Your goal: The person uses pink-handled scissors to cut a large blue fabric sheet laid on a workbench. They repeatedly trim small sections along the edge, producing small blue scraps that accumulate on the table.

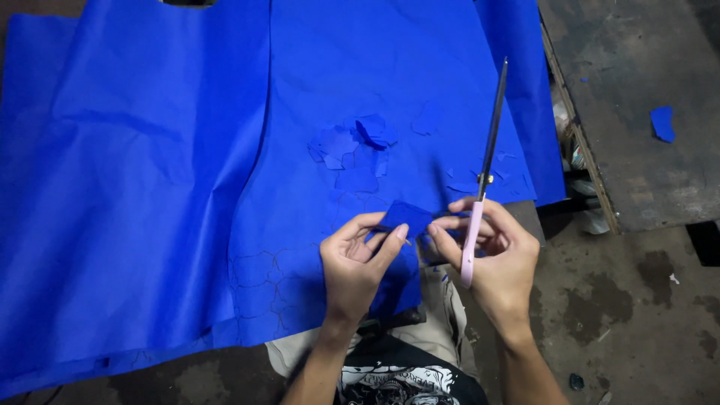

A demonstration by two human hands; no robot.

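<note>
My left hand (356,259) pinches a small blue paper piece (409,216) between thumb and fingers. My right hand (499,255) also touches the piece's right edge with its fingertips while it grips scissors (484,169) with pink handles; the closed dark blades point up and away. Both hands meet just above my lap, over the near edge of a large blue paper sheet (150,187) with pencil outlines drawn on it near my left hand.
A pile of small cut blue paper scraps (352,142) lies on the sheet beyond my hands. A dark wooden board (637,90) at the right carries one blue scrap (662,122). Stained concrete floor (637,322) lies to the right of my knees.
</note>
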